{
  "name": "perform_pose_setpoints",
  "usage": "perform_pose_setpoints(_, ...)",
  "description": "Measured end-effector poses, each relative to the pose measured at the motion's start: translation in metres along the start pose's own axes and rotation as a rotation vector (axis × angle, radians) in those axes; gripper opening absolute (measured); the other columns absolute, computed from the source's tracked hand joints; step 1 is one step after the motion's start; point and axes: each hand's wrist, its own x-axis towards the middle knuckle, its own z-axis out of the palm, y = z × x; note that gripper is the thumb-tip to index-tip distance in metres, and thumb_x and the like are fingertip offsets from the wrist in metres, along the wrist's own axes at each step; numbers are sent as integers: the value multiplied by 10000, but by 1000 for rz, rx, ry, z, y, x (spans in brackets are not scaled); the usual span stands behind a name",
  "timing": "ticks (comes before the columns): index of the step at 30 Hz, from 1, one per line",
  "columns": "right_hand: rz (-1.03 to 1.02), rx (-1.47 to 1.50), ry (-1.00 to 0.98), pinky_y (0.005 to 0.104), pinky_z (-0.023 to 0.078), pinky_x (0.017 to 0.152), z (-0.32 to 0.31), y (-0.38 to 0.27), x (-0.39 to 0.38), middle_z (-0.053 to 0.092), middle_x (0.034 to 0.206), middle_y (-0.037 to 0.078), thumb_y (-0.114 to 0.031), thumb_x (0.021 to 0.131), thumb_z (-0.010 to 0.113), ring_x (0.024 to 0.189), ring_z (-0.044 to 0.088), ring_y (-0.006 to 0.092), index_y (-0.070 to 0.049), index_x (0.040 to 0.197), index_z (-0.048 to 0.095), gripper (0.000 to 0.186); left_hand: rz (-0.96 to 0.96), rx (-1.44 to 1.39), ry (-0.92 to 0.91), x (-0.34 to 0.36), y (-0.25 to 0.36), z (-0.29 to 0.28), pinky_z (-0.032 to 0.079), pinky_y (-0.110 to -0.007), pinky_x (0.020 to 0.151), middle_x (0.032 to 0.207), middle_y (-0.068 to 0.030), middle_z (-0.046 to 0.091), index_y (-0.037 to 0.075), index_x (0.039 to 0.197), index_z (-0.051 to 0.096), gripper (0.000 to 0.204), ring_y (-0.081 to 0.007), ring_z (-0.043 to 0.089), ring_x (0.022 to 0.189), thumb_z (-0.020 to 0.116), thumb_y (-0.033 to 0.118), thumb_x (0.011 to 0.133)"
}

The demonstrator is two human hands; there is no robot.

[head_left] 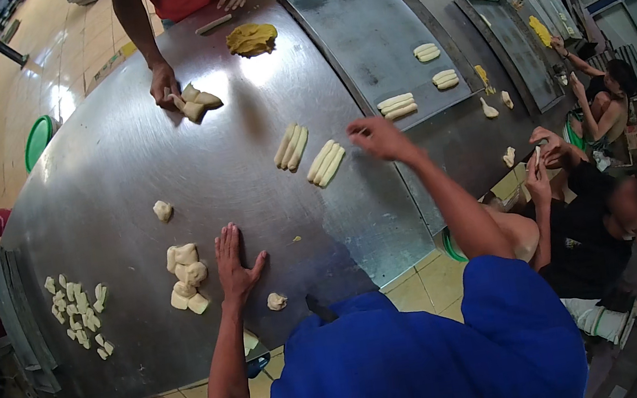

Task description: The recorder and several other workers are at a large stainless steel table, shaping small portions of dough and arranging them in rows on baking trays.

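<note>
My left hand (236,266) lies flat on the metal table (109,173), fingers stretched and thumb spread, holding nothing. Beside it on the left is a cluster of pale dough pieces (188,278); a small dough lump (277,301) sits nearer my body. My right hand (378,139) reaches forward by the tray's near left corner, its fingers loosely bent and nothing visible in them. Just left of it are two sets of dough sticks (291,147), laid side by side. Several more groups of dough sticks (397,106) rest on the large metal tray (361,44).
Across the table a person in red handles folded dough (199,102) near a yellow mass (252,39). Small dough bits (79,315) are scattered at left, and another lump (163,211) lies alone. Two people sit at the right, by a second tray (514,46).
</note>
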Motion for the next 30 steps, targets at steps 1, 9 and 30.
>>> perform_pose_setpoints(1, -14, -34, -40, 416, 540, 937, 17, -2, -3, 709, 1175, 205, -237, 944, 658, 1047, 695, 344, 6, 1203, 685, 355, 2, -1, 0, 0, 1, 0, 210, -487, 1265, 1588, -157, 438, 35, 1542, 410, 876, -311, 352, 1512, 793, 384, 836)
perform_pose_setpoints(9, 64, -334, 77, 453, 490, 980, 84, -7, 15, 636, 1174, 216, -321, 903, 712, 1125, 606, 394, -16, 1221, 604, 453, 20, -6, 21, -2, 3, -1, 216, -485, 1264, 1575, -163, 452, 32, 1528, 430, 849, -317, 371, 1500, 791, 375, 840)
perform_pose_setpoints(30, 22, -30, 283, 348, 581, 800, -154, 5, 82, 745, 1042, 125, -109, 860, 790, 863, 715, 200, -8, 1170, 696, 340, 5, 30, 41, 0, 4, 2, 237, -487, 1255, 1560, -162, 470, 30, 1519, 435, 830, -322, 388, 1488, 783, 360, 841)
